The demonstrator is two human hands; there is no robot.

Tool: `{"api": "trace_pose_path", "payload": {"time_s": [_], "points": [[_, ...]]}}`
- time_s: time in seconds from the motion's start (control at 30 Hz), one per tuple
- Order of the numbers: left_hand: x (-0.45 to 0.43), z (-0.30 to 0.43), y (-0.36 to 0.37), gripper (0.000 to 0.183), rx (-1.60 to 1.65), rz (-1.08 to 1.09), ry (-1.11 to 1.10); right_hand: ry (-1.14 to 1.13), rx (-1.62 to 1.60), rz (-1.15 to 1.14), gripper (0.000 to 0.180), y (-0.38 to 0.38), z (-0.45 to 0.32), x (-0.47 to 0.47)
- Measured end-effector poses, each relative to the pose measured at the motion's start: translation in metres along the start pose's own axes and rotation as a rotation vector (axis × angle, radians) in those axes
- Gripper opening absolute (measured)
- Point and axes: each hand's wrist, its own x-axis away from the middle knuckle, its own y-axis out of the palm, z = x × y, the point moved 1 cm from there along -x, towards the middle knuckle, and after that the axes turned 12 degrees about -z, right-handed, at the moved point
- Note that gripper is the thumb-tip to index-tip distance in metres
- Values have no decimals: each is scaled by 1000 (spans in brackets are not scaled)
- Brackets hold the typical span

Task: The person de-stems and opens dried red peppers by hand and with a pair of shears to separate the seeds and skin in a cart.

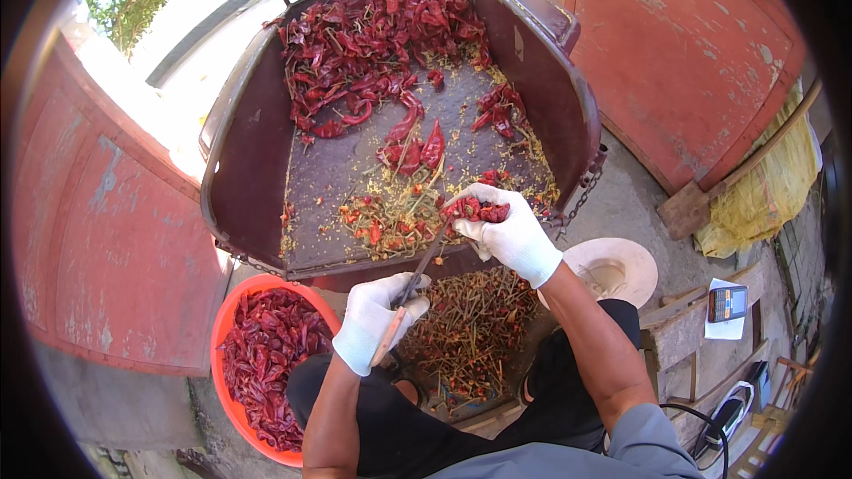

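My left hand [373,319], in a white knit glove, grips a long, dark-bladed cutting tool [426,259]. Its pinkish handle [389,338] sticks out below the palm; whether it is a knife or scissors cannot be told. The blade slants up to the dried red chili peppers [474,210] held by my gloved right hand [509,231]. Both hands are over the front edge of a metal cart bed [393,113]. Inside it, a large heap of dried red chilies [393,33] lies at the back. Cut stems, seeds and red scraps [393,219] lie near the front.
An orange plastic basin [219,339] of red chilies stands left of my knees. Stem trimmings [472,339] cover the ground between my legs. At right are a straw-coloured hat [616,269], a wooden pallet [685,332] with a handheld device [727,304], and a shovel [689,209]. A chain [586,194] hangs from the cart.
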Motion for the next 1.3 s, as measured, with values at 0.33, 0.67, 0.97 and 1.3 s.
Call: {"api": "trace_pose_path", "payload": {"time_s": [0.33, 0.67, 0.97, 1.3], "points": [[-14, 2, 20, 22, -572, 504, 297, 159, -921, -133, 6, 17, 16, -2], [-21, -9, 48, 20, -229, 543, 222, -45, -564, 108, 7, 26, -2, -1], [-27, 11, 22, 21, 359, 519, 306, 46, -678, 17, 7, 21, 27, -7], [-10, 5, 14, 27, -196, 188, -31, -50, 25, 156, 35, 11, 6, -3]]}}
